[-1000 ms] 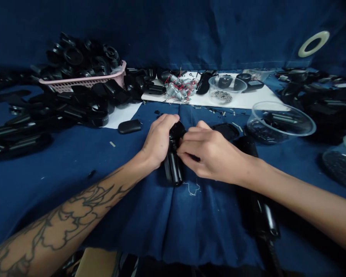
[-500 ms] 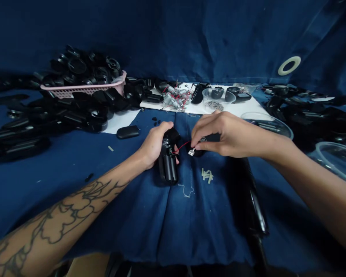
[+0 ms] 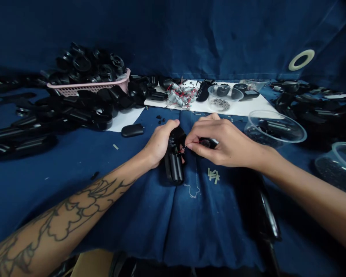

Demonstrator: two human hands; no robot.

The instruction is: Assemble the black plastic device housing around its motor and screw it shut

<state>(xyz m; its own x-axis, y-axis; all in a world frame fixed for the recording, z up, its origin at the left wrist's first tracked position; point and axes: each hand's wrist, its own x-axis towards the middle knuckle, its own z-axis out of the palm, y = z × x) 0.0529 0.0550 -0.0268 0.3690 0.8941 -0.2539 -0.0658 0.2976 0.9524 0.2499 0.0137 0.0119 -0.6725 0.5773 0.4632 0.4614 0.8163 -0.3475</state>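
Note:
My left hand (image 3: 160, 144) is wrapped around a black plastic housing (image 3: 175, 169) held upright above the blue cloth. The housing's front is open, and thin wires come out near its middle. My right hand (image 3: 216, 138) pinches a thin red and black wire (image 3: 184, 148) between thumb and forefinger, close to the housing's right side. A dark round part (image 3: 205, 143) shows partly behind the right hand's fingers; whether it is held I cannot tell. Small pale strips (image 3: 213, 175) lie on the cloth below that hand.
A pink basket (image 3: 89, 87) heaped with black parts stands at the back left. Small motors (image 3: 181, 95) with red wires and a clear tub (image 3: 225, 98) sit on a white board. More clear tubs (image 3: 276, 127) and black parts (image 3: 314, 111) are at right. A black cover (image 3: 132, 130) lies left.
My right hand has moved left to the housing. The small silver piece at its fingertips no longer shows; the fingers now pinch wire. My left hand keeps its hold, and the view has shifted slightly.

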